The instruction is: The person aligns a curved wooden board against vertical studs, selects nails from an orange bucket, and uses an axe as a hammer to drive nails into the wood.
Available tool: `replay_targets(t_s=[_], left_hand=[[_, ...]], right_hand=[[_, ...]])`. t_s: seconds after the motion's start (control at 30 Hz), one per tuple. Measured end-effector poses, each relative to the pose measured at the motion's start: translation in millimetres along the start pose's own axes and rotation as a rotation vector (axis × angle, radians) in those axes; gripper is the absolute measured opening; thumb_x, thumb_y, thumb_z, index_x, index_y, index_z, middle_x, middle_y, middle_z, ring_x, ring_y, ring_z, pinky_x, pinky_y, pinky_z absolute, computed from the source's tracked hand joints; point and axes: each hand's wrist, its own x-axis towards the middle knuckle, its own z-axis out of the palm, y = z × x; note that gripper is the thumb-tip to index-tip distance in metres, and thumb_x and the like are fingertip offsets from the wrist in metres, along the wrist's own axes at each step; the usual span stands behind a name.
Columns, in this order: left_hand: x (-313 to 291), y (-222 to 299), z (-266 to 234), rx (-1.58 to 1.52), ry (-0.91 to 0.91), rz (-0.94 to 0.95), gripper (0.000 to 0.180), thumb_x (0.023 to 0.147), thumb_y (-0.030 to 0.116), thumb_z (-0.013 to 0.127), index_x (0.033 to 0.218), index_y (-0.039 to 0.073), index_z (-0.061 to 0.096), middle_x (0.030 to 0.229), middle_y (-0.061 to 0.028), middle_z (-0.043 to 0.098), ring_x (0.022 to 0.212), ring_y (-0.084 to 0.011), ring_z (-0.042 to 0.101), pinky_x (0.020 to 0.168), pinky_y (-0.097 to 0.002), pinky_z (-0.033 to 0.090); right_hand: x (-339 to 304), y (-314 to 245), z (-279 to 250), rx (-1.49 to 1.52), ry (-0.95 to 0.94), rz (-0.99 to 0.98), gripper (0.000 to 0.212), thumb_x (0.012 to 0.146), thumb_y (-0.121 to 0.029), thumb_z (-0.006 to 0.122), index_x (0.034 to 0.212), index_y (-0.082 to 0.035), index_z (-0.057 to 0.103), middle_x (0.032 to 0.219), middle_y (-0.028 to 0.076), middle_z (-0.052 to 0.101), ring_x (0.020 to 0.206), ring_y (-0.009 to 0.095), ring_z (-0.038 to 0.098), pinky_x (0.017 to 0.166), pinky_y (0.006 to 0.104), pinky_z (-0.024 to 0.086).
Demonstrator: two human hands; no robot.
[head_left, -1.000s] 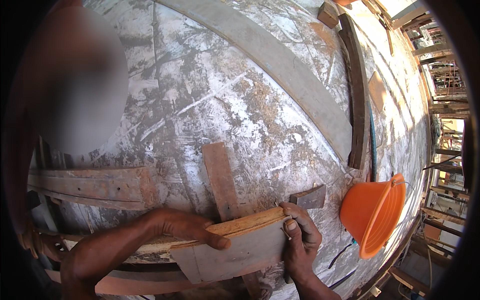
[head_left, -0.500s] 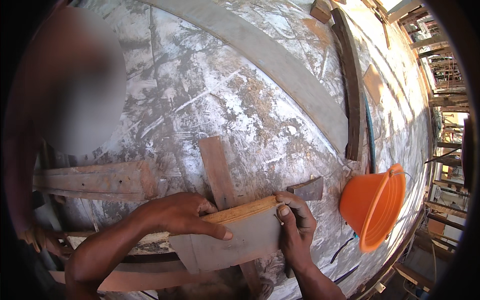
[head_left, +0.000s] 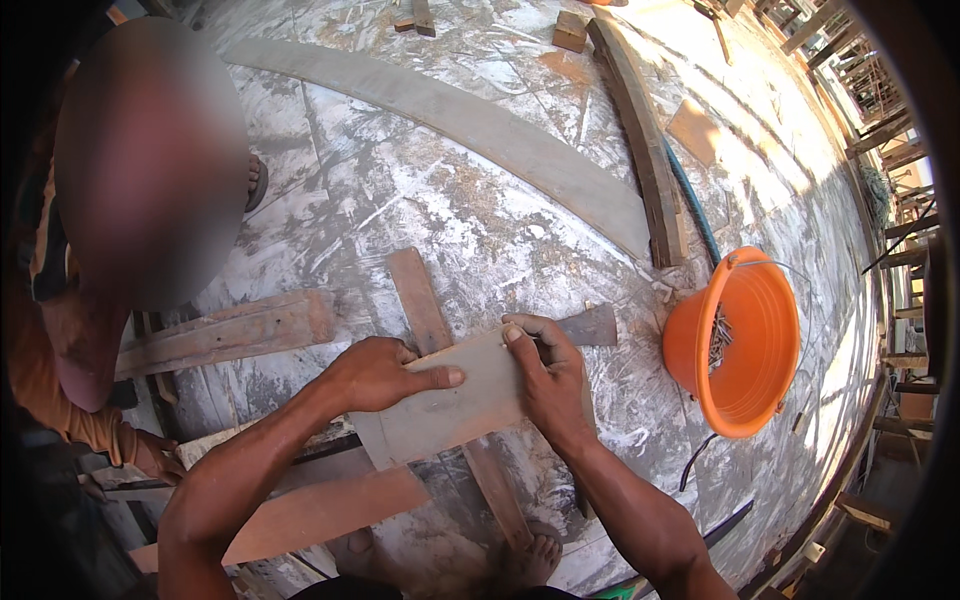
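My left hand (head_left: pixel 385 375) is closed on the left part of a grey-faced wooden board (head_left: pixel 465 385), its thumb flat on the face and its fingers behind the upper edge. At the board's upper right corner, my right hand (head_left: pixel 550 375) pinches with thumb and fingers. Whether a small thing such as a nail is also between those fingertips I cannot make out. The board is tilted toward me, above a narrow brown plank (head_left: pixel 420 300). Just beyond my right hand lies a dark wedge-shaped metal head (head_left: pixel 592 326), like a hatchet's, partly hidden by the hand.
An orange bucket (head_left: pixel 680 335) holding several nails (head_left: pixel 719 335) stands at the right. A long grey board (head_left: pixel 450 110) and a dark beam (head_left: pixel 637 150) lie farther off. Wooden beams (head_left: pixel 240 335) are at the left, where another person's hand (head_left: pixel 155 457) rests low.
The view has shifted, so the bucket's inside now shows. The board has tilted back, hiding its raw upper edge. My right fingertips have moved to the top corner.
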Motion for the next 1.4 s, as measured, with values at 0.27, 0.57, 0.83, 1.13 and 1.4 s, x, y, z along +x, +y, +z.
replay_targets(t_s=[0.27, 0.57, 0.83, 1.13, 1.4], left_hand=[[-5.5, -0.6, -0.3, -0.001, -0.016, -0.008, 0.096, 0.075, 0.084, 0.068, 0.094, -0.01, 0.076, 0.079, -0.0232, 0.07, 0.081, -0.035, 0.072, 0.072, -0.043, 0.055], [-2.8, -4.6, 0.9, -0.005, 0.023, 0.053, 0.101, 0.069, 0.093, 0.062, 0.079, -0.006, 0.078, 0.068, -0.0244, 0.068, 0.072, -0.035, 0.072, 0.067, -0.0434, 0.056], [-1.7, -0.9, 0.0, -0.055, -0.017, 0.077, 0.104, 0.067, 0.096, 0.059, 0.081, -0.005, 0.079, 0.076, -0.0278, 0.069, 0.08, -0.0356, 0.073, 0.07, -0.0448, 0.057], [0.3, 1.4, -0.9, -0.01, -0.037, 0.069, 0.104, 0.066, 0.098, 0.057, 0.084, -0.002, 0.08, 0.082, -0.0274, 0.071, 0.089, -0.0361, 0.073, 0.076, -0.0471, 0.056], [1.8, -2.3, 2.4, -0.041, -0.049, 0.066, 0.104, 0.065, 0.097, 0.058, 0.086, -0.002, 0.081, 0.081, -0.0276, 0.071, 0.088, -0.0365, 0.073, 0.076, -0.0481, 0.056]], right_hand=[[-43.6, 14.8, -48.0, -0.493, 0.195, -0.154, 0.05, 0.098, -0.018, 0.066, 0.14, 0.003, 0.049, 0.131, 0.023, 0.056, 0.119, 0.033, 0.057, 0.104, 0.0431, 0.045], [-99.1, 32.8, -125.7, -0.341, -0.204, 0.527, 0.063, 0.083, -0.016, 0.077, 0.136, 0.003, 0.05, 0.11, 0.014, 0.062, 0.097, 0.026, 0.063, 0.087, 0.0368, 0.053], [-119.8, -48.2, -90.4, -0.582, -0.122, 0.125, 0.056, 0.097, -0.019, 0.071, 0.141, 0.0, 0.042, 0.091, 0.016, 0.068, 0.081, 0.023, 0.069, 0.072, 0.0408, 0.056], [-116.9, -71.2, -83.3, -0.893, -0.151, -0.226, 0.05, 0.099, -0.021, 0.066, 0.14, -0.001, 0.045, 0.096, 0.029, 0.07, 0.085, 0.043, 0.073, 0.074, 0.0452, 0.057], [-124.4, -86.5, -81.0, -0.782, -0.067, -0.232, 0.052, 0.098, -0.019, 0.067, 0.14, -0.001, 0.043, 0.089, 0.028, 0.07, 0.08, 0.047, 0.072, 0.069, 0.047, 0.056]])
